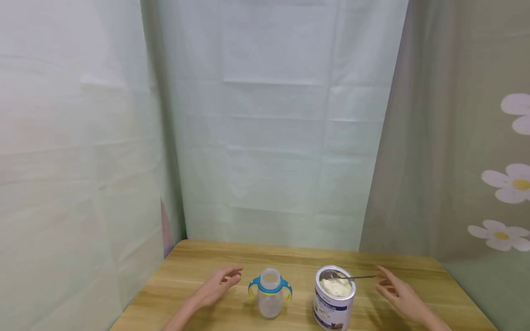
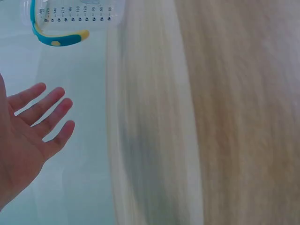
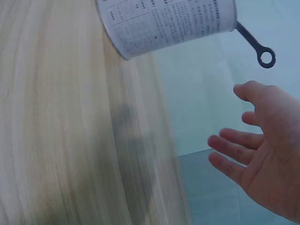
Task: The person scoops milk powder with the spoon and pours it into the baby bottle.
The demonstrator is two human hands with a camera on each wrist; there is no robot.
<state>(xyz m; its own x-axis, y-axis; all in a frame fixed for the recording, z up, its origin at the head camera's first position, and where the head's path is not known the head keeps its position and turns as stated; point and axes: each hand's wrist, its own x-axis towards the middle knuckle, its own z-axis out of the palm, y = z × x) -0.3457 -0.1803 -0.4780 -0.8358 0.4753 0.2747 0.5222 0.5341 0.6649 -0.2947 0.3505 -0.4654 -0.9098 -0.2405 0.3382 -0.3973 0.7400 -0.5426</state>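
A clear baby bottle (image 1: pixel 270 301) with a blue collar and blue-and-yellow side handles stands upright on the table, its top uncapped. My left hand (image 1: pixel 218 286) is held to its left, apart from it, with fingers spread loosely in the left wrist view. To the right of the bottle is an open milk powder can (image 1: pixel 331 310) filled with pale powder. A long-handled spoon (image 1: pixel 358 277) lies in the can, its handle sticking out over the right rim. Near that handle end hovers my right hand (image 1: pixel 397 294), fingers relaxed and holding nothing; the ringed handle tip shows in the right wrist view.
The wood-grain table (image 1: pixel 248 253) reaches back to a pale hanging cloth (image 1: pixel 273 161). More cloth encloses the left side, and a grey-green curtain with white flowers (image 1: pixel 505 184) hangs on the right.
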